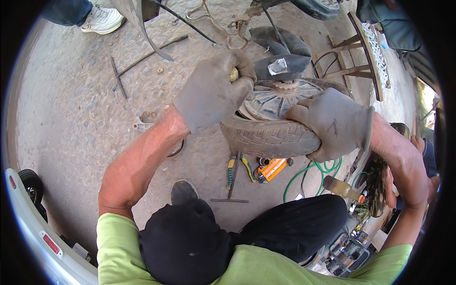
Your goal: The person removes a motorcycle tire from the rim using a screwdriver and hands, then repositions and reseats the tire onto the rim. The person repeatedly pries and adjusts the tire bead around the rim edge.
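Note:
A motorcycle wheel, with a worn black tire [270, 140] around a dusty spoked rim [268, 102], is tilted in front of me. My right hand [330, 121], in a grey work glove, is wrapped over the tire's near right side. My left hand [216, 88], also gloved, is closed in a fist by the rim's left edge. A yellowish rounded end [233, 74] pokes out of that fist; the rest of the thing is hidden. Just beyond the hub stands a dark curved piece [297, 64] with a silvery patch [278, 66].
A T-handle wrench [142, 59] lies far left. Near the wheel are green-yellow pliers [231, 173], another T-handle tool [230, 199], an orange-and-black item [273, 168], a green hose [294, 183] and a bottle [344, 187]. A tipped stool [365, 57] and other people's legs flank the far side.

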`<act>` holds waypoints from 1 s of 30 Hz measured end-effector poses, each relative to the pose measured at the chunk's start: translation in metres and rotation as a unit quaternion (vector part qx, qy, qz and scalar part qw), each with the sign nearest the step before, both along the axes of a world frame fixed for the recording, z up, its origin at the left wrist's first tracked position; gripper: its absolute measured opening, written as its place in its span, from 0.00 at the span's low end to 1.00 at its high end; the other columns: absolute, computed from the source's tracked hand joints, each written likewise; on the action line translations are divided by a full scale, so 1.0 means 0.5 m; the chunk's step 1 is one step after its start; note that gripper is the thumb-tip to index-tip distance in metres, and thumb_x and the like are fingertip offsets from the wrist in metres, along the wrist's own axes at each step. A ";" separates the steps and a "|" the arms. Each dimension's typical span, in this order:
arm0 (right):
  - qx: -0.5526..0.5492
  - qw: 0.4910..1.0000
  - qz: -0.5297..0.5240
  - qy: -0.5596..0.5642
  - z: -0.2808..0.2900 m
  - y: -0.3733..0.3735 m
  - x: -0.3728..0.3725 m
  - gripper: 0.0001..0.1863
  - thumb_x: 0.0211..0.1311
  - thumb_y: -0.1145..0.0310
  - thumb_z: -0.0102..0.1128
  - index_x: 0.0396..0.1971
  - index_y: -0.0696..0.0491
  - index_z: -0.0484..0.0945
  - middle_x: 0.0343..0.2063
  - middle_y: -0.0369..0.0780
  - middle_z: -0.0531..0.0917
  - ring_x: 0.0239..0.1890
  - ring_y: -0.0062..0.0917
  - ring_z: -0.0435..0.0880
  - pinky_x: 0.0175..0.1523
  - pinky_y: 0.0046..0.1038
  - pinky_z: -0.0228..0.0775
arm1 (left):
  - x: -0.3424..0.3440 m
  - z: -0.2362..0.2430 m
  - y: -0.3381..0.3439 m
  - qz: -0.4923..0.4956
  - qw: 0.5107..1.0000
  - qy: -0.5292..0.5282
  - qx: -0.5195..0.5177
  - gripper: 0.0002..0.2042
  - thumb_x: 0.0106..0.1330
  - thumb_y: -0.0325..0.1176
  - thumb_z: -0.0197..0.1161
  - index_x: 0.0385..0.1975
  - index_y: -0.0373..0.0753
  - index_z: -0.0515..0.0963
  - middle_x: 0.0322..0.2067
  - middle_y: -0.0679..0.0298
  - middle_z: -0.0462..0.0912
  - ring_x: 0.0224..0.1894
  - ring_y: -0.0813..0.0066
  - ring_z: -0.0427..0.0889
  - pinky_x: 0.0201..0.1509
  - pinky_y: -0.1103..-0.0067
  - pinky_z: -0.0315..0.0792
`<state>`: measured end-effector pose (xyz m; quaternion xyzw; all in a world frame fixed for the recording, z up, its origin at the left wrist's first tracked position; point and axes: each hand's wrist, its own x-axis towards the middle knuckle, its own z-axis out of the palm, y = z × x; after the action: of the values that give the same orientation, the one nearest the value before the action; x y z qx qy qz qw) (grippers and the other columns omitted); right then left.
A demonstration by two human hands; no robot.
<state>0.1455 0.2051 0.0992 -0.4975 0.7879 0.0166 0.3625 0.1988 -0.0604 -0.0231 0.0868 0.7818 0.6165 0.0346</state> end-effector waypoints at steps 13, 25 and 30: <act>0.059 0.998 -0.003 0.020 0.007 0.025 0.002 0.41 0.40 0.53 0.88 0.57 0.52 0.84 0.45 0.47 0.90 0.49 0.49 0.92 0.55 0.48 0.85 | -0.127 0.008 0.138 -0.217 0.971 -0.095 -0.047 0.12 0.74 0.33 0.67 0.48 0.30 0.86 0.33 0.51 0.92 0.31 0.63 0.94 0.39 0.67 0.89; 0.016 0.993 -0.021 0.112 -0.035 -0.089 0.133 0.43 0.47 0.54 0.88 0.62 0.58 0.81 0.45 0.49 0.91 0.50 0.46 0.94 0.54 0.47 0.85 | -0.157 -0.087 0.164 -0.057 0.939 -0.273 0.200 0.09 0.84 0.28 0.61 0.55 0.31 0.82 0.31 0.57 0.88 0.25 0.73 0.86 0.23 0.77 0.78; 0.194 0.978 -0.024 0.073 -0.093 -0.186 0.146 0.13 0.60 0.61 0.77 0.41 0.51 0.97 0.40 0.44 0.97 0.44 0.40 0.97 0.47 0.44 0.87 | -0.162 -0.129 0.156 -0.082 0.894 -0.317 0.306 0.08 0.85 0.31 0.65 0.54 0.34 0.81 0.31 0.58 0.85 0.26 0.73 0.82 0.22 0.77 0.76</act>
<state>0.2184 0.1122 0.0528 -0.3958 0.8059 0.1963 0.3942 0.1176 0.0174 -0.0875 -0.0429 0.4923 0.8150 0.3026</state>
